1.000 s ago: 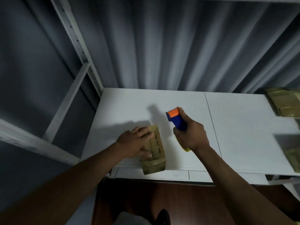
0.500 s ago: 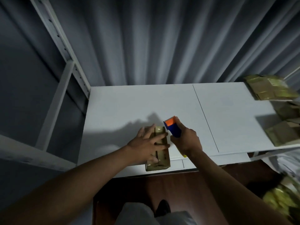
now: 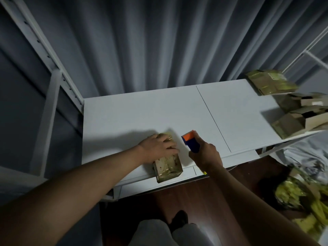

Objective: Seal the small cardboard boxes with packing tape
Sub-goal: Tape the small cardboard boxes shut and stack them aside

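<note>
A small cardboard box point(image 3: 168, 167), wrapped in shiny tape, lies at the front edge of the white shelf point(image 3: 134, 114). My left hand point(image 3: 158, 148) rests flat on top of the box, fingers spread over it. Just to the right of the box, my right hand point(image 3: 205, 154) grips a blue tape dispenser point(image 3: 192, 143) with an orange toothed head that points up and away. The dispenser is held apart from the box, a little above the shelf.
More small cardboard boxes point(image 3: 271, 82) are stacked at the shelf's right end, some with open flaps point(image 3: 292, 123). A pile of yellowish boxes or bags point(image 3: 300, 197) lies on the floor at lower right. Grey curtains hang behind; a white rack upright point(image 3: 53, 68) stands left.
My left hand has stayed pressed on the box while my right hand has drawn the dispenser slightly right, away from the box. The camera has swung, showing more of the stacked boxes at right.
</note>
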